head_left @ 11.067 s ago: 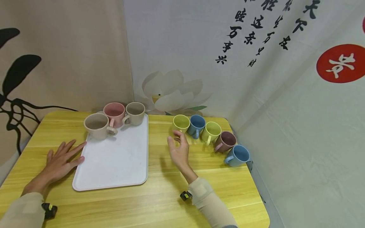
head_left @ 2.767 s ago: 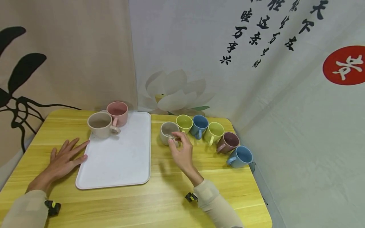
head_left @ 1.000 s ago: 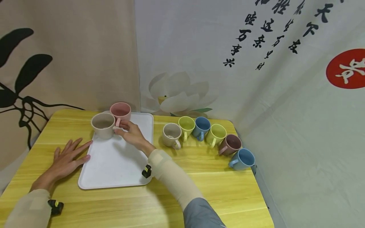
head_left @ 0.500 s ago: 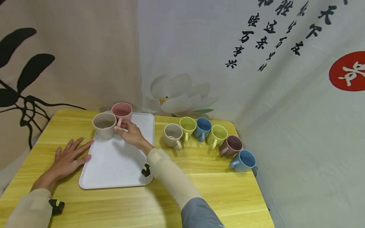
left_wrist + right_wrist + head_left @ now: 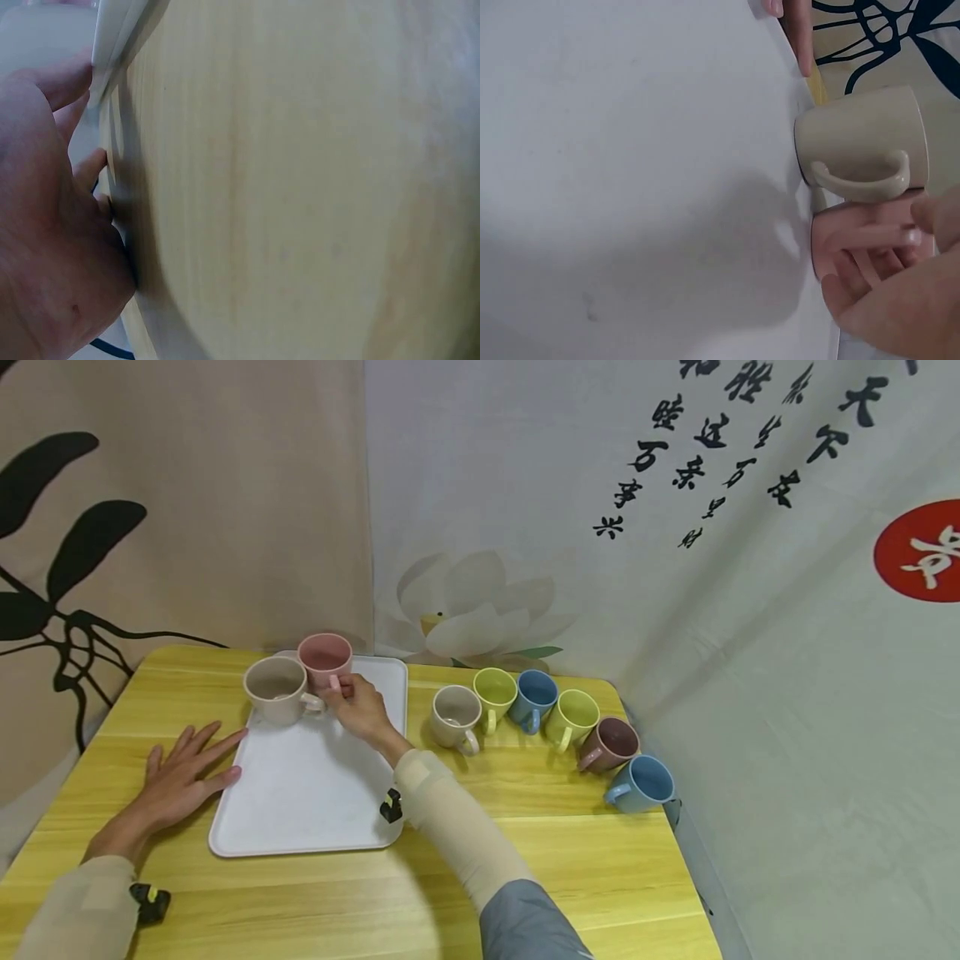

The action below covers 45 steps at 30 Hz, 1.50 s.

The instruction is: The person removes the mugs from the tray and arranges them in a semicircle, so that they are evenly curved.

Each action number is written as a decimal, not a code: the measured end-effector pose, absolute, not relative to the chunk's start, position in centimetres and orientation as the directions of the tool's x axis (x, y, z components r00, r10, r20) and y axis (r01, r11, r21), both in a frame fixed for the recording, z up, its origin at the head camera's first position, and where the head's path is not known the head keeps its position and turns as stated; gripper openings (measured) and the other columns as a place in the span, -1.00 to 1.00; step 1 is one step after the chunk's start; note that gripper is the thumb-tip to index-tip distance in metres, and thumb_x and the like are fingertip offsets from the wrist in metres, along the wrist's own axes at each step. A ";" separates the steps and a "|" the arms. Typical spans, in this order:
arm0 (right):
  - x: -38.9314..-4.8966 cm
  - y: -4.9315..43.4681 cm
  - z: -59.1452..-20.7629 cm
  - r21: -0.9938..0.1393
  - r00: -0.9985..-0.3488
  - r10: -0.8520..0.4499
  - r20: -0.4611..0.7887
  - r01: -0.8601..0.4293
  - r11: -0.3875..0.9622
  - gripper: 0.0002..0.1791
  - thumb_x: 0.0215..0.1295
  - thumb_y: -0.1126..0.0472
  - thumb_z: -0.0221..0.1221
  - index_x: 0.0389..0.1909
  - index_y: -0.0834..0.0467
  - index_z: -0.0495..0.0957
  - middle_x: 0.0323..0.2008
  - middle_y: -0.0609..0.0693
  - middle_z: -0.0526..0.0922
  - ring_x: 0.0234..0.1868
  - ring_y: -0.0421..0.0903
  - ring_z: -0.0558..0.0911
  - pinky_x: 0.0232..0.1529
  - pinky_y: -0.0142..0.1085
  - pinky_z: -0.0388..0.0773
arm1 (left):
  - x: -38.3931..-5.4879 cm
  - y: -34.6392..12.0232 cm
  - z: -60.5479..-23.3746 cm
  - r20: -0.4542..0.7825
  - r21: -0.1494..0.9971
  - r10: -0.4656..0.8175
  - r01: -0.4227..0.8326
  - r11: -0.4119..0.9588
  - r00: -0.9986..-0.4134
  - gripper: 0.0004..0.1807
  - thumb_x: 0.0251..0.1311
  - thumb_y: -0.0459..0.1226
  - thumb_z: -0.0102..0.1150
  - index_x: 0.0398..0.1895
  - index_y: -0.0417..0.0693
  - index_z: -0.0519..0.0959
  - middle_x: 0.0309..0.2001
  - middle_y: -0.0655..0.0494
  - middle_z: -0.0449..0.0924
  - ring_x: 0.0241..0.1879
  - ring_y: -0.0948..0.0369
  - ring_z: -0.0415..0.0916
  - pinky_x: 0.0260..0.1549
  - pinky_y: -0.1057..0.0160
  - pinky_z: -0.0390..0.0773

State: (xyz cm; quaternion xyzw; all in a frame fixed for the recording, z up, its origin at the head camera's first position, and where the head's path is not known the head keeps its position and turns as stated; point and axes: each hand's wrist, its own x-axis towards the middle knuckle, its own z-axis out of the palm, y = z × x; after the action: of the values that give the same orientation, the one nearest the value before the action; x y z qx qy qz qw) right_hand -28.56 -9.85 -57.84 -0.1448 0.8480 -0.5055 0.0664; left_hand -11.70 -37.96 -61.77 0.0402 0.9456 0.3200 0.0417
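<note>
My right hand [image 5: 362, 706] grips the handle of a pink mug [image 5: 325, 658] at the back of a white tray [image 5: 307, 802]. In the right wrist view, fingers curl at the pink mug's handle [image 5: 874, 237]. Just left of it stands a larger beige mug [image 5: 275, 691], handle turned right, also on the tray. My left hand [image 5: 174, 785] lies spread on the table, its index finger and thumb touching the tray's left edge. The left wrist view has the hand [image 5: 56, 217] beside the tray rim [image 5: 112, 37].
On the wooden table [image 5: 480, 893], right of the tray, a row of mugs curves along the edge: a grey mug [image 5: 454, 714], a yellow-green mug [image 5: 495, 693], a blue one [image 5: 536, 693], another yellow-green, a maroon mug [image 5: 611, 743] and a light blue mug [image 5: 641, 783]. A printed curtain [image 5: 480, 485] hangs behind.
The grey mug went from the tray to the table, left of the row. My right hand then returned to the tray and took the pink mug, which has shifted slightly right. Left hand stays put.
</note>
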 end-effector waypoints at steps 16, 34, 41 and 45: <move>-28.4 -8.0 -57.1 -0.872 -0.987 -0.152 0.050 -0.117 0.476 -0.58 0.69 -0.15 0.26 -0.21 0.06 0.88 -0.32 -0.09 0.85 -0.29 -0.21 0.68 -0.20 -0.32 0.60 | -12.0 -37.7 -62.2 -0.070 0.609 0.105 0.041 0.792 -0.992 -0.23 0.79 0.07 -0.04 0.87 0.03 0.08 0.83 -0.51 -0.29 0.76 -0.62 -0.55 0.51 -0.76 -0.68; -24.3 -3.5 -54.2 -0.926 -0.985 -0.157 0.067 -0.120 0.357 -0.61 0.69 -0.08 0.31 -0.06 0.17 0.89 -0.19 0.12 0.94 -0.26 -0.15 0.90 -0.32 -0.52 0.62 | -11.9 -38.2 -62.4 -0.039 0.620 0.116 0.066 0.782 -0.993 -0.22 0.79 0.06 -0.04 0.87 0.04 0.06 0.83 -0.51 -0.31 0.76 -0.63 -0.58 0.50 -0.75 -0.72; -22.3 0.0 -54.1 -0.947 -0.976 -0.207 0.065 -0.126 0.297 -0.63 0.71 0.04 0.29 0.02 0.29 0.84 -0.11 0.22 0.94 -0.08 0.20 0.93 -0.25 -0.49 0.68 | -11.9 -38.1 -62.4 -0.037 0.628 0.113 0.065 0.776 -0.993 -0.22 0.78 0.07 -0.03 0.87 0.01 0.08 0.83 -0.52 -0.31 0.75 -0.64 -0.59 0.50 -0.75 -0.74; -21.2 2.3 -54.2 -0.947 -0.970 -0.229 0.082 -0.147 0.285 -0.67 0.70 0.12 0.29 0.05 0.34 0.82 -0.09 0.25 0.92 -0.12 0.13 0.93 -0.14 -0.35 0.81 | -11.9 -38.1 -62.2 -0.051 0.624 0.112 0.056 0.780 -0.992 -0.22 0.79 0.08 -0.04 0.87 0.02 0.06 0.83 -0.51 -0.33 0.75 -0.63 -0.60 0.50 -0.74 -0.75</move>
State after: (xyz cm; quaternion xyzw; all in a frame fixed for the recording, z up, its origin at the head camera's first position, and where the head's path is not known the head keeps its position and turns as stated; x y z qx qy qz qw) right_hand -21.19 2.32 -54.23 -0.1174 0.8008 -0.5862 0.0348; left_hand -11.86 -38.14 -62.24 0.0446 0.9424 0.3288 0.0429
